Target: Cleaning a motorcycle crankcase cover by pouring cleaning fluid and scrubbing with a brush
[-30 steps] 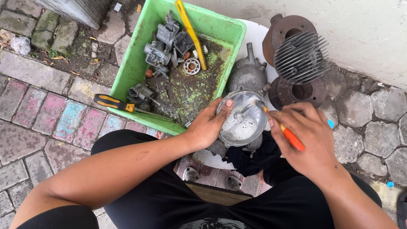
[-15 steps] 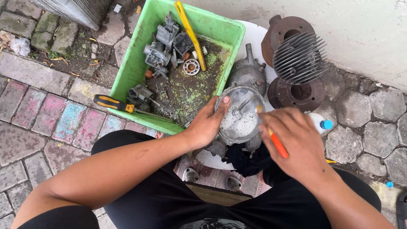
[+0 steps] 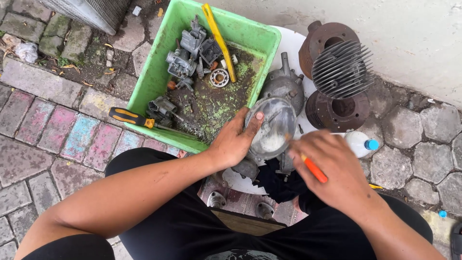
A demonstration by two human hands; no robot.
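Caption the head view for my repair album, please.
Left hand steadies a round metal cover while right hand works an orange-handled tool beside a green tub.

A tub (image 3: 159,72) of engine parts (image 3: 192,48) stands on the paving (image 3: 43,135) at left, a screwdriver (image 3: 132,118) across its near rim. Right of it lies a round cover (image 3: 270,126), held between both hands. Behind sit an engine case (image 3: 285,84) and finned cylinders (image 3: 339,72); a bottle (image 3: 361,143) lies at right.
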